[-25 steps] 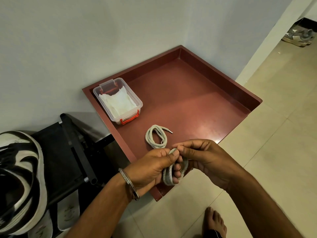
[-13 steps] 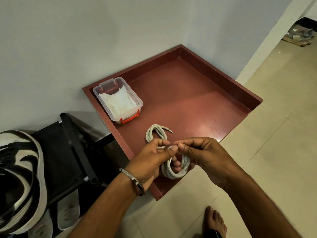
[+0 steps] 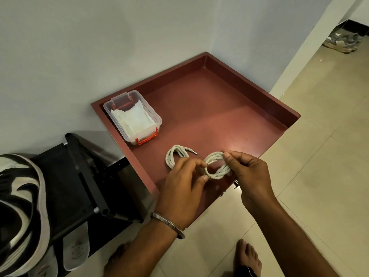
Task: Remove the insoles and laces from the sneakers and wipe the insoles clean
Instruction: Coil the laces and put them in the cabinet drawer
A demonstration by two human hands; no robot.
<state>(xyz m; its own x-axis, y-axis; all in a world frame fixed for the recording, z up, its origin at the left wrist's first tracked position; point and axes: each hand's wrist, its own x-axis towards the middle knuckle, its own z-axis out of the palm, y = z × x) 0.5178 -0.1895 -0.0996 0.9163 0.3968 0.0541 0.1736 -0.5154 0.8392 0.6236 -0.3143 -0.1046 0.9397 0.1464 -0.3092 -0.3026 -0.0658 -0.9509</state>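
- The left hand [image 3: 180,183] and the right hand [image 3: 247,172] hold a coiled white lace [image 3: 216,166] between them, just above the near edge of the red tray [image 3: 229,116].
- The left hand pinches the left side of the coil between thumb and fingertips; its wrist carries a metal bracelet [image 3: 169,226].
- The right hand pinches the right side of the coil, with a fingertip on the top of the loop and the other fingers curled under it.
- A second lace [image 3: 175,156], also bundled in a loop, lies flat on the tray floor just to the left of the held one, partly behind the left hand's fingers; one metal tip points right.
- A clear plastic box [image 3: 135,116] with red latches sits in the tray's left corner against the wall and holds white wipes [image 3: 133,119].
- A black-and-white sneaker [image 3: 22,206] rests on a black rack [image 3: 79,176] at the left.
- Two pale insoles [image 3: 74,250] lie on the lower level of the rack.
- A bare foot [image 3: 247,256] stands on the tiled floor.
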